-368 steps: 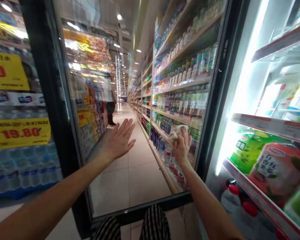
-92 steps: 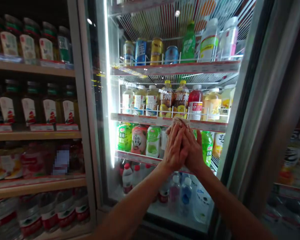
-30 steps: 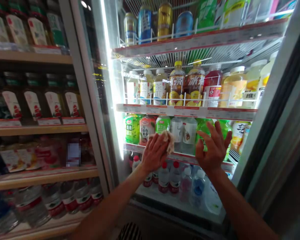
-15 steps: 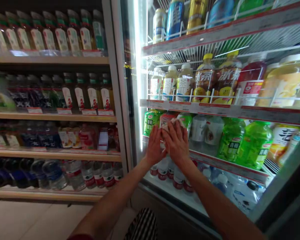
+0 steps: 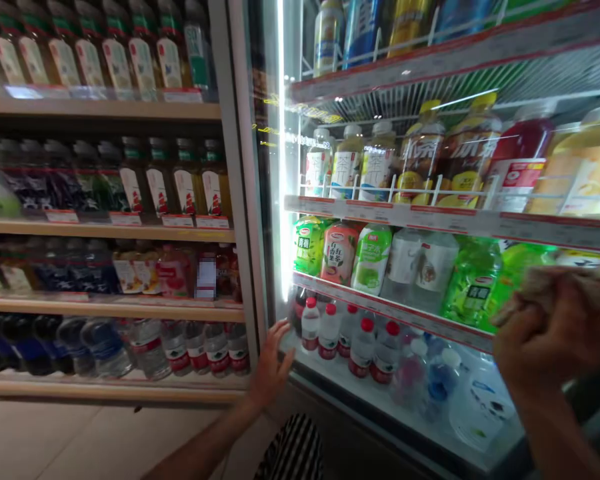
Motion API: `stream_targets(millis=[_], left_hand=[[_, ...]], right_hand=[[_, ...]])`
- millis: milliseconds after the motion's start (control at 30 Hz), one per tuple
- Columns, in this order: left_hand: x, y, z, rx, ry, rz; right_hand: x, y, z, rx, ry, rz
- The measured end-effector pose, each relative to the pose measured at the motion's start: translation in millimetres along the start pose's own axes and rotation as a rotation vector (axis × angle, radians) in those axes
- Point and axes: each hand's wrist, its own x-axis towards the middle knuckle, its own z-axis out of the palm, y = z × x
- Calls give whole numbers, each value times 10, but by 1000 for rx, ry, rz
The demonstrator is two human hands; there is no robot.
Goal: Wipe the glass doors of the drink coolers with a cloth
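Observation:
My right hand (image 5: 540,340) is at the right side of the lit drinks cooler, its fingers closed on a crumpled beige cloth (image 5: 593,283). Hand and cloth hide part of the green bottles behind them. My left hand (image 5: 270,370) is lower down at the cooler's left edge (image 5: 253,253), with fingers spread and nothing held. Whether its fingertips touch the frame I cannot tell. Small red-capped water bottles (image 5: 330,330) stand inside the cooler, just right of my left hand. Above them are a red-labelled tea bottle (image 5: 339,253) and a green-and-white bottle (image 5: 373,260).
Open wooden shelves (image 5: 105,307) with rows of bottled drinks stand to the left. A vertical light strip (image 5: 283,167) runs down the cooler's left inside. Pale floor tiles (image 5: 40,440) show below the shelves. A black-and-white checked cloth (image 5: 293,447) is at the bottom middle.
My hands have separated from the middle of the cooler front. The right one has swept to the right with the cloth; the left one has dropped down and left.

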Motion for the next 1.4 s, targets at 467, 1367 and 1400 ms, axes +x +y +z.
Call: stream_targets(millis=[467,1367,1400], left_hand=[[1214,1440,364,-150,42,455],[1730,2523,360,-795,152,229],[1775,2505,323,-766,157,196]], right_hand=[[231,148,-113,-203,95,-21],[494,-978,95,896,-366,499],[508,-1049,118,933,-402,481]])
